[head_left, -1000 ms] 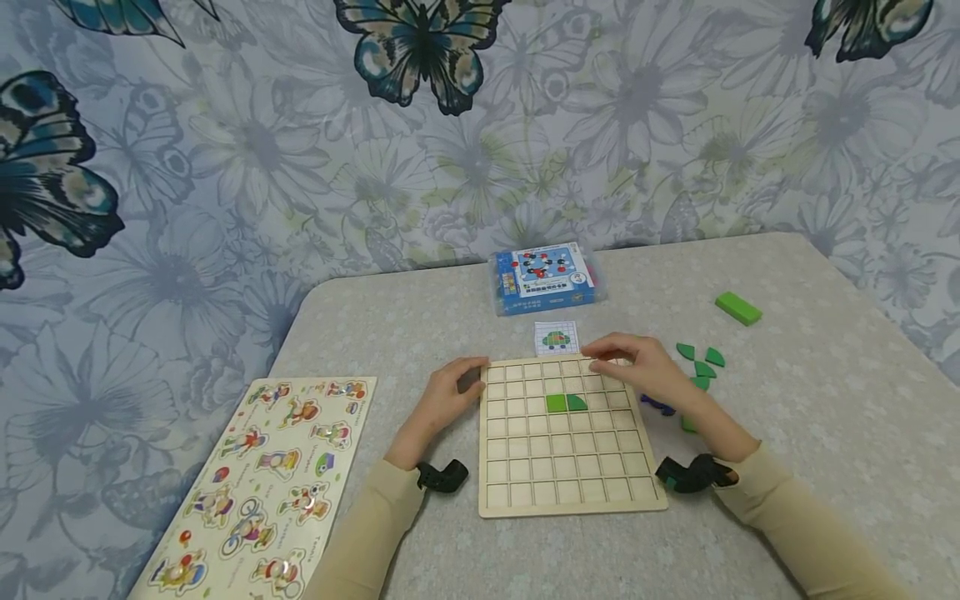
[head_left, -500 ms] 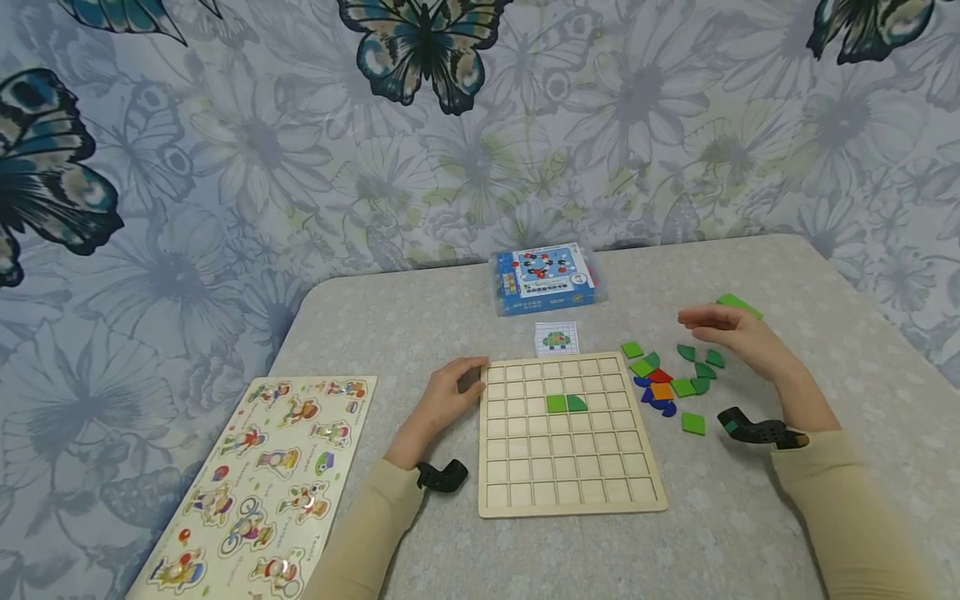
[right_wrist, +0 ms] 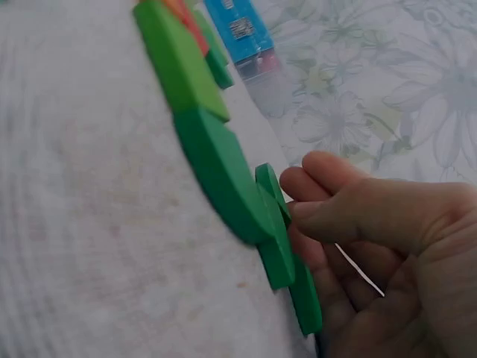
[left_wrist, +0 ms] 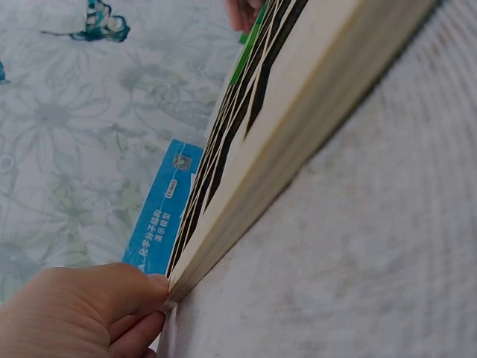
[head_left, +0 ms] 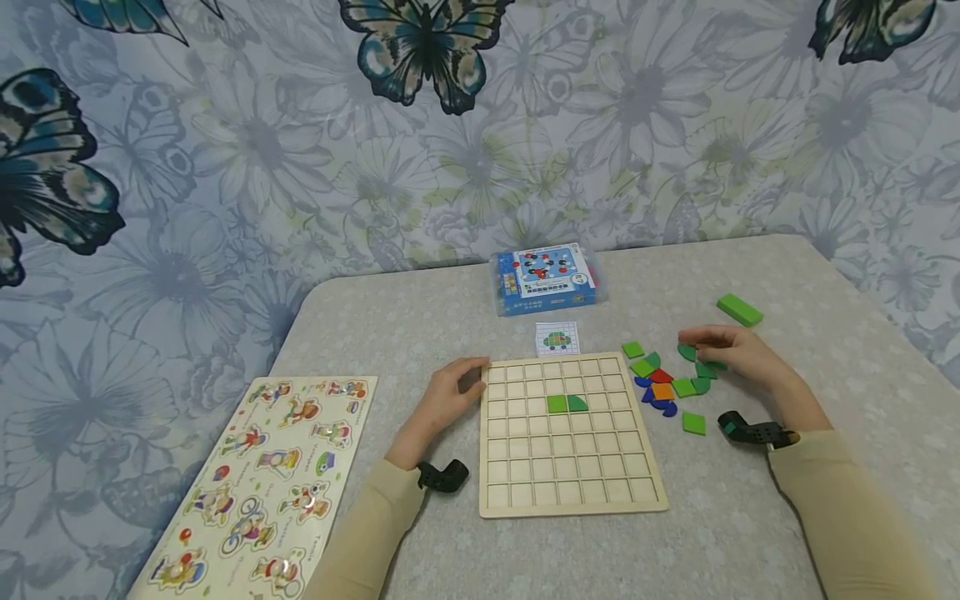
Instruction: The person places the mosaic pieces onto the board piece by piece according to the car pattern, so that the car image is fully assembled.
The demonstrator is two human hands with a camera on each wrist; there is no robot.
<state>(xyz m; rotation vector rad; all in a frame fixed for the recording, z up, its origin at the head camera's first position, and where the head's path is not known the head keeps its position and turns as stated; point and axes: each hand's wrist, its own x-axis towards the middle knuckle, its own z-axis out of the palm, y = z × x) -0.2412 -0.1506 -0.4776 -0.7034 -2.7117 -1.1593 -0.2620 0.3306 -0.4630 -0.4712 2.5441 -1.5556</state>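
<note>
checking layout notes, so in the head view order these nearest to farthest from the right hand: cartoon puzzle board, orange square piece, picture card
From the right hand:
1. Orange square piece, just right of the grid board.
2. Picture card, just past the grid board's far edge.
3. Cartoon puzzle board, at far left.

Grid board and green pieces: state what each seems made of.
Grid board: likely wood, perhaps plywood, matte; pale tan, with faint bands along its edge in the left wrist view.
Green pieces: painted wood or plastic, I cannot tell which; smooth-looking, low sheen, green down their sides too.
</note>
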